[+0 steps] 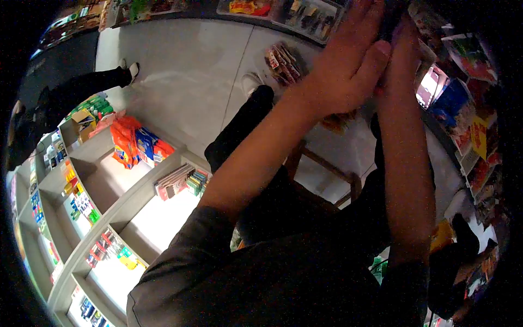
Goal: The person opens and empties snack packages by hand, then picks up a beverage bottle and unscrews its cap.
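Note:
Both forearms reach up to the top right of the head view, where the hands are close together. My left hand shows its back, with the fingers running up past the frame's top edge and the thumb bent towards the other hand. Beside it on the right is my right hand, seen edge-on and partly in shadow. Something dark lies between the fingers at the top; what it is cannot be made out. A lit phone-like screen stands just right of my right hand, near a blue packet.
White shelves at the left hold boxes, bottles and orange detergent bags. A person in dark clothes is at the far left. Packets lie on the floor. A wooden stool is below the forearms. Colourful packets line the right side.

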Demonstrator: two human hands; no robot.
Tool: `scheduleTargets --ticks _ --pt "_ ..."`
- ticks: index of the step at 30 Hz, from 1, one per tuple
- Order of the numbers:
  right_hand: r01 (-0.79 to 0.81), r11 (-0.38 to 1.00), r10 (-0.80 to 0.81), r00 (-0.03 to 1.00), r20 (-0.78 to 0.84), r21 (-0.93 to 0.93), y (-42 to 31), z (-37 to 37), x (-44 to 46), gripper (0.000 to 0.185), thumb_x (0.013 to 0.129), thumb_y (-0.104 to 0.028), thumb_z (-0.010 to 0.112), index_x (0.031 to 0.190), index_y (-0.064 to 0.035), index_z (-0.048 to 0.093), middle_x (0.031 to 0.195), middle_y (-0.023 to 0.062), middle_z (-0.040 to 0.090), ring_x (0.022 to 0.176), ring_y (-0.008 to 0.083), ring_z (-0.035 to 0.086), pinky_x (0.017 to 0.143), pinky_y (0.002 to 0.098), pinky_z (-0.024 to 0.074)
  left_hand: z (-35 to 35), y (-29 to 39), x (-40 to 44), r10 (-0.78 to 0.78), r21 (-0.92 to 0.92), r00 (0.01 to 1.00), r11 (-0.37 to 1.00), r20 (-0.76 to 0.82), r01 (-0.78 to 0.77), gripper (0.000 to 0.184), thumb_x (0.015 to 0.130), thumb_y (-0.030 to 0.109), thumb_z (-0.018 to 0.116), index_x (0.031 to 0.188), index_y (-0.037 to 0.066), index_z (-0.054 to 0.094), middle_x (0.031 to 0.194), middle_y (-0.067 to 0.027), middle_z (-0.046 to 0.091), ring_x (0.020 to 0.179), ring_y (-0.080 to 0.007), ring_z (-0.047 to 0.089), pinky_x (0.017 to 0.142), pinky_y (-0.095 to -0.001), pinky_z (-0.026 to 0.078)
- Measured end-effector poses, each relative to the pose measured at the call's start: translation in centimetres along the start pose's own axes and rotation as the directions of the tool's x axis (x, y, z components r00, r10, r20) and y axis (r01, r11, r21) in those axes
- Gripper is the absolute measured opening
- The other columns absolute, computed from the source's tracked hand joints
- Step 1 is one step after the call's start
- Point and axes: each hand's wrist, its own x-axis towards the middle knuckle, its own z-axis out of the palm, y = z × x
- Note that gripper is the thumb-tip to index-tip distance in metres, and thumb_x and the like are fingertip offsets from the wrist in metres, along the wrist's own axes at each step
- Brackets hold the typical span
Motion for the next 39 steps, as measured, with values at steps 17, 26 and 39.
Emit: scheduleTargets --ticks 17,26,39 --pt "0.467 0.539 -0.568 0.816 0.107 -0.701 13.4 3.6 1.3 0.051 0.111 -0.036 0.048 0.149 -0.0021 0.044 0.126 0.0123 0.058 0.113 0.0284 0.06 0.096 0.0441 0.0499 2.3 -1.7 -0.3 -0.063 -0.591 0.968 0.801 -0.244 -0.097 0.056 0.104 0.038 0.054 0.14 -0.005 0.049 0.145 -0.0219 0.051 0.132 -0.0306 0.052 0.114 -0.0391 0.038" --pt "0.198 0.975 -0.156 0.933 0.325 -0.1 1.4 3.2 -2.1 0.038 0.106 -0.025 0.052 0.137 -0.0038 0.054 0.131 0.0192 0.06 0.121 0.0345 0.06 0.104 0.0419 0.0464 1.5 -4.6 -0.7 -0.391 -0.87 0.908 0.49 -0.153 0.064 0.072 0.107 0.051 0.055 0.161 0.009 0.033 0.127 -0.0093 0.057 0.107 -0.0193 0.057 0.098 -0.0439 0.047" --pt "0.399 0.863 -0.337 0.911 0.237 -0.309 1.4 -0.9 -0.2 0.047 0.101 -0.027 0.055 0.141 -0.0016 0.053 0.141 0.0222 0.056 0.13 0.0374 0.056 0.112 0.046 0.0432 -0.4 0.0 -0.4 -0.042 -0.43 0.984 0.896 0.173 0.114 0.096 0.106 0.061 0.044 0.166 0.006 -0.006 0.172 -0.0223 -0.003 0.16 -0.0375 0.002 0.126 -0.0503 0.018"
